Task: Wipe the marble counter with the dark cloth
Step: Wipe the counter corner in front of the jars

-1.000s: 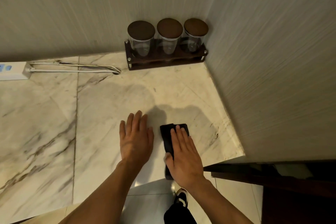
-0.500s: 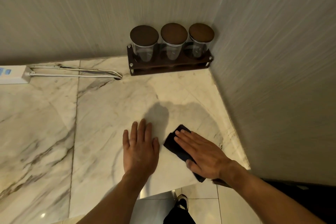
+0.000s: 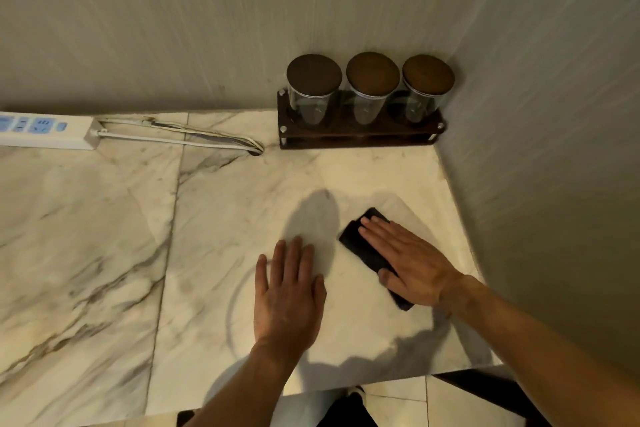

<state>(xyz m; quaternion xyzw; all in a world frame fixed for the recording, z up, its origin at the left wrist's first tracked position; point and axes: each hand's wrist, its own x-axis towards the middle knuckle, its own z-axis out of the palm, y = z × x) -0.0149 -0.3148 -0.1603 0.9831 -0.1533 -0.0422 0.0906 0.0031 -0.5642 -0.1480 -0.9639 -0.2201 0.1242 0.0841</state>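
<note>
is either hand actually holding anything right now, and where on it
Nothing is gripped. The right hand lies flat on the dark cloth, pressing its middle onto the marble counter. The left hand rests bare on the counter.

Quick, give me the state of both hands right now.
Left hand: open, flat on the marble counter, holding nothing.
Right hand: open, palm pressing the dark cloth onto the counter, not gripping it.

Left hand [image 3: 289, 291]: flat, palm down on the counter [image 3: 104, 253], fingers together and extended toward the back edge; forearm bare, entering from the front edge.
Right hand [image 3: 410, 262]: flat, palm down, pressing the cloth [image 3: 360, 246], fingers angled left toward the back; forearm bare, entering from the front right corner.
</note>
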